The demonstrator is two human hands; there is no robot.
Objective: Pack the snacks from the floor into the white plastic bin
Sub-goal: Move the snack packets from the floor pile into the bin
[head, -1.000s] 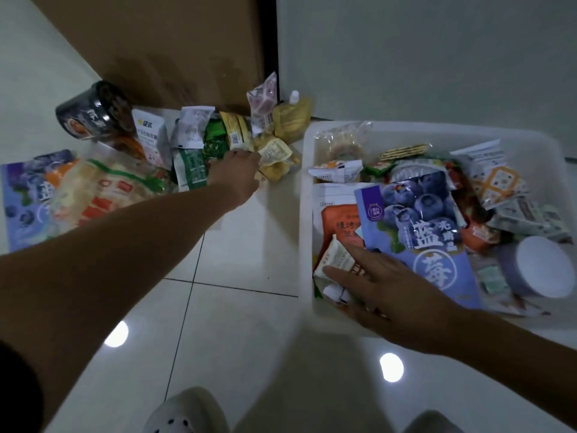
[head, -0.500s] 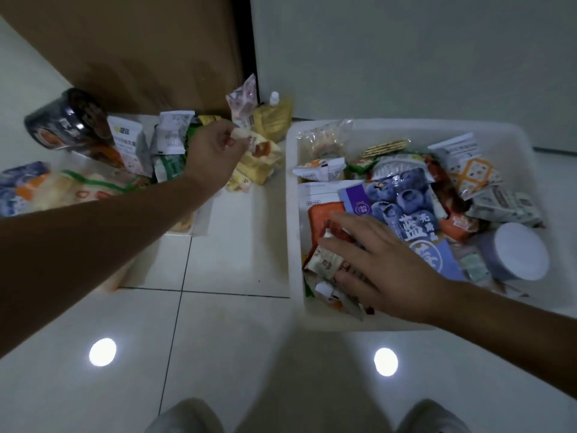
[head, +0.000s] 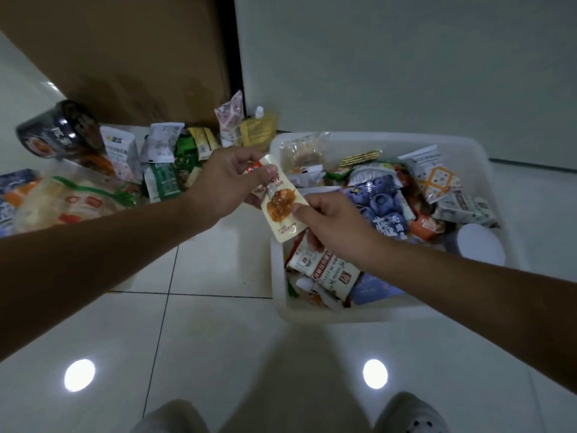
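At the left of the frame, loose snacks [head: 162, 170] lie piled on the glossy tiled floor [head: 218, 339]: crinkled foil sachets, a dark round tub [head: 57, 129], a flat clear bag. At centre my left hand [head: 226, 179] pinches the top of a small cream packet [head: 279, 203] with an orange picture, and my right hand [head: 334, 223] grips its lower edge. It hangs over the left rim of the white plastic bin [head: 278, 276], whose smooth translucent walls hold a heap of packets, a purple blueberry pouch [head: 379, 207] and a white round lid [head: 480, 245].
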